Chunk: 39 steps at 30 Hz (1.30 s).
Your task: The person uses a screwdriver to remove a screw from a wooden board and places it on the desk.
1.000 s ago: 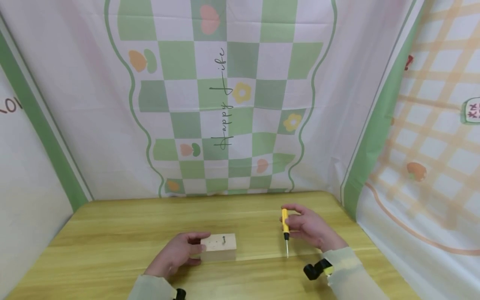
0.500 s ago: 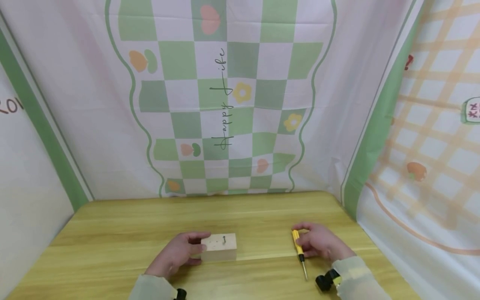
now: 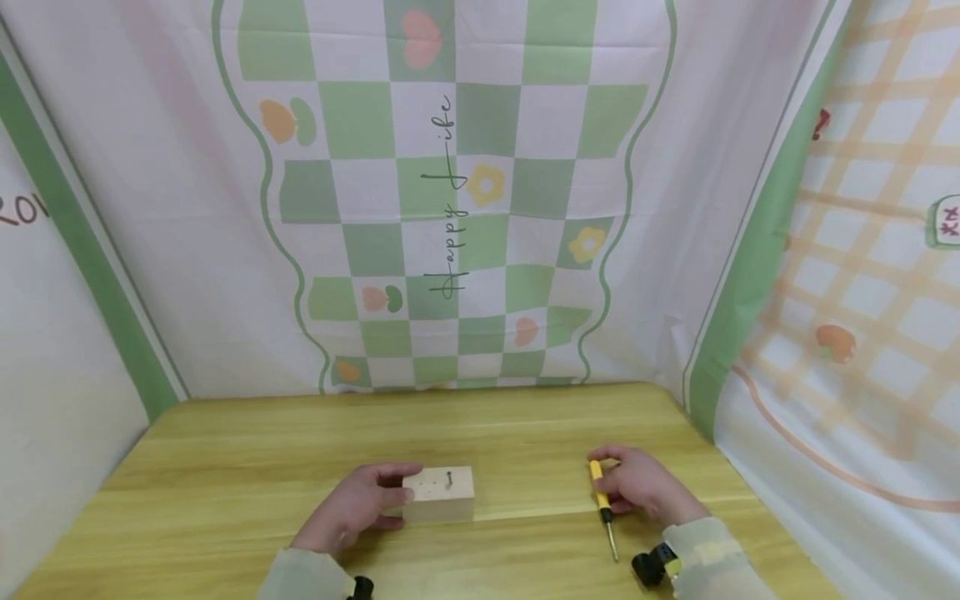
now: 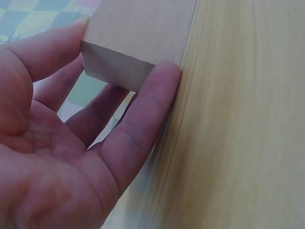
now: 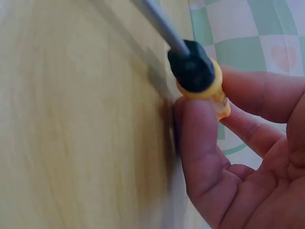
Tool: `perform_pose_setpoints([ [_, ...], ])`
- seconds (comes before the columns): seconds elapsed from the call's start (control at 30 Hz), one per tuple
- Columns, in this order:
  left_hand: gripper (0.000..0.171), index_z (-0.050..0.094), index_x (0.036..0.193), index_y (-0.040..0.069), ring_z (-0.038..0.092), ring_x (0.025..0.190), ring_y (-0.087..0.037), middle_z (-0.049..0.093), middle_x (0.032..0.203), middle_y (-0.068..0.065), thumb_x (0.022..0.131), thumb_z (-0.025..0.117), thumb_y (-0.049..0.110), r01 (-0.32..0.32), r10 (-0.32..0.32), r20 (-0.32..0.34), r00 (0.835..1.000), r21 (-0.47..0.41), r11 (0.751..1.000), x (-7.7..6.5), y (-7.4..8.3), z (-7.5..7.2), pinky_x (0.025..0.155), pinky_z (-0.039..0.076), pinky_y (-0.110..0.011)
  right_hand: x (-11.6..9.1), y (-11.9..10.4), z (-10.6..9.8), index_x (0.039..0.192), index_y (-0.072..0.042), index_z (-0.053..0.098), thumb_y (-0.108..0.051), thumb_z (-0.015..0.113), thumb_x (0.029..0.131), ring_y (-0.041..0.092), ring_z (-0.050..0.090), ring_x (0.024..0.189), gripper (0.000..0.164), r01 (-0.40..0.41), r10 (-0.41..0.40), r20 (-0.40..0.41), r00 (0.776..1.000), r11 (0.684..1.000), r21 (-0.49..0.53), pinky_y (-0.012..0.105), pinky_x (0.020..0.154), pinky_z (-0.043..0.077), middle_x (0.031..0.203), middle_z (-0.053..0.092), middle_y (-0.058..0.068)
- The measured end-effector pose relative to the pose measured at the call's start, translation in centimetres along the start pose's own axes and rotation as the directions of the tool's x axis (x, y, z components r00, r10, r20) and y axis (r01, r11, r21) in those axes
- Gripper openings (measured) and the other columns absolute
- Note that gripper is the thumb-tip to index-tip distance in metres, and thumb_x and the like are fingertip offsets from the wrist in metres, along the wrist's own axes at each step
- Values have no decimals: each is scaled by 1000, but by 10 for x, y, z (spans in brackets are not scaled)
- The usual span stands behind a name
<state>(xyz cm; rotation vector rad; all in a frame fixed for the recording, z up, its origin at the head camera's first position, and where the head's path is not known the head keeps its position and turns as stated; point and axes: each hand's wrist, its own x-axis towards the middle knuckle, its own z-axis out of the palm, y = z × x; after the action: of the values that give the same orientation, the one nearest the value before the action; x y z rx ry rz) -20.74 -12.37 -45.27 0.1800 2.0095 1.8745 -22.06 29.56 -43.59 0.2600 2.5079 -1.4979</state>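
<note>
A pale wooden block (image 3: 442, 506) lies on the table, with a screw (image 3: 449, 479) standing upright in its top face and a few small holes to the screw's left. My left hand (image 3: 362, 504) grips the block's left end; in the left wrist view, thumb and fingers press on opposite edges of the block (image 4: 143, 28). To the right, my right hand (image 3: 641, 485) pinches the yellow handle of a screwdriver (image 3: 598, 483), its shaft slanting toward the table's near side. The right wrist view shows the screwdriver's black collar (image 5: 193, 69) close to the table surface; whether it touches cannot be told.
The wood-grain table (image 3: 300, 442) runs back to a hanging cloth (image 3: 480, 250) with a green and white check. More patterned cloth (image 3: 855, 275) closes off the right side. A black wrist camera (image 3: 654, 565) sits by the right sleeve.
My right hand has moved toward the near side and slightly right with the screwdriver, mostly in the first half second, and the shaft has tilted. My left hand and the block have stayed put.
</note>
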Motion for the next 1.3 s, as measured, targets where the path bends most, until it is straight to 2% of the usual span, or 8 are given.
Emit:
perform_pose_setpoints([
  [0.53,46,60,136,2,64,94,-25,56,133,-18,92,71,7,2,-2,-4,1000,-3,1000,1,1,0,78,58,-42,8,2,7,130,5,57,6,69,85,27,63,78,46,70,-70,-26,997,998,-3,41,64,58,101,60,16],
  [0.7,45,60,136,3,64,95,-26,56,133,-19,92,71,8,4,-4,-3,1000,-3,1000,1,1,-1,78,58,-42,6,-4,1,133,6,53,-4,66,91,21,57,70,45,41,-40,-24,999,998,43,35,60,55,84,57,11],
  [0.83,46,60,136,2,64,96,-27,55,134,-19,92,71,8,4,-4,0,1000,-4,1000,1,1,-1,78,58,-42,-1,-20,-3,141,3,45,-19,63,98,23,57,81,51,86,-64,-123,990,978,188,34,69,57,97,57,13],
  [0.9,46,60,136,2,64,95,-26,55,134,-19,92,71,8,4,-4,0,1000,-5,1000,1,0,-1,78,58,-42,-6,-31,0,145,2,42,-22,63,99,27,58,97,55,135,-88,-147,985,929,345,39,82,57,118,52,18],
  [0.97,46,60,136,2,64,95,-26,55,134,-19,92,71,8,5,-5,0,1000,-6,1000,1,0,-1,78,58,-42,-9,-41,11,146,-1,39,-21,64,99,30,55,108,57,147,-108,-104,989,840,523,45,92,53,130,44,20],
  [1.07,45,60,136,2,64,96,-26,55,134,-19,92,71,7,7,-7,1,1000,-13,1000,2,-1,-1,78,58,-42,-12,-49,38,148,-4,35,-18,63,99,34,50,117,59,81,-158,49,986,719,690,53,100,46,139,37,21],
  [1.17,45,60,136,2,64,96,-26,56,133,-17,92,71,7,10,-10,2,1000,-17,1000,2,-1,-2,78,58,-43,-14,-51,71,149,-5,35,-16,63,97,42,44,123,60,13,-216,200,956,709,705,58,100,43,145,33,24],
  [1.3,45,59,136,1,64,97,-27,57,133,-17,93,70,7,10,-10,0,1000,-15,1000,1,-1,-2,78,58,-44,-14,-51,106,149,-5,40,-11,65,95,47,40,128,59,7,-277,310,910,756,655,59,96,46,153,25,27],
])
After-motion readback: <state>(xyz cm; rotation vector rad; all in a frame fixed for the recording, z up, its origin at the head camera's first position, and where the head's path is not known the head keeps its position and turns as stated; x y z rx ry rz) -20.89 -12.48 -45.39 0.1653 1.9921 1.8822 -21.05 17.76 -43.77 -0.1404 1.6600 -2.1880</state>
